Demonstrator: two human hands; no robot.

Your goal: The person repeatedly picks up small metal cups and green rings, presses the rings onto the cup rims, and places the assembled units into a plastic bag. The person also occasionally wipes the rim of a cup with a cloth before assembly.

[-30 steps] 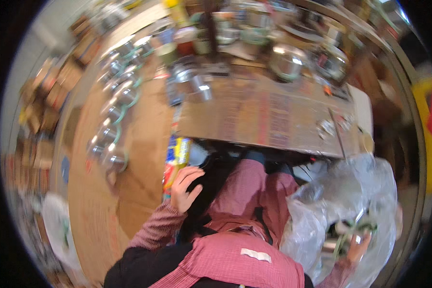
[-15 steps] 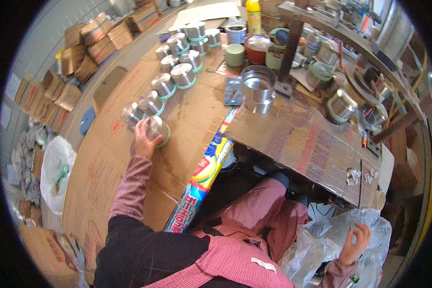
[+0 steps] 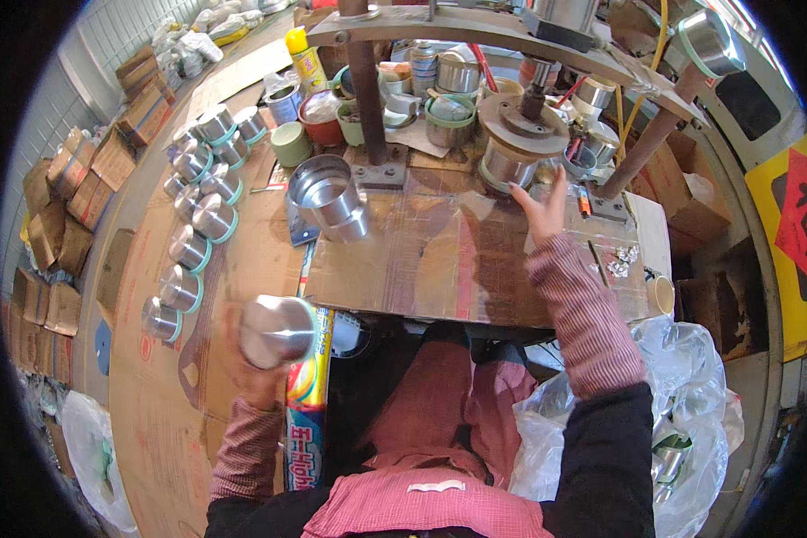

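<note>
My left hand (image 3: 253, 381) grips a silver metal cup with a pale green rim (image 3: 276, 334), lifted over the cardboard near the table's front edge. Both the hand and the cup are slightly blurred. My right hand (image 3: 545, 213) reaches forward to the press, thumb and fingers apart, with nothing visible in it. Just beyond its thumb, another metal cup (image 3: 506, 169) sits beneath the round press plate (image 3: 522, 127). Whether the fingers touch that cup I cannot tell. Several similar green-rimmed cups (image 3: 189, 247) stand in rows on the left.
A wide open metal cylinder (image 3: 327, 197) stands beside the press post (image 3: 366, 99). Behind are a green tin (image 3: 290, 143), a red-brown pot (image 3: 321, 118) and a yellow spray can (image 3: 306, 61). A plastic bag (image 3: 690, 377) hangs at right; an orange lighter (image 3: 584, 202) lies by the right post.
The view has turned right. My left hand has picked up a cup from the row and brought it toward me. My right hand has moved from the plastic bag up to the press.
</note>
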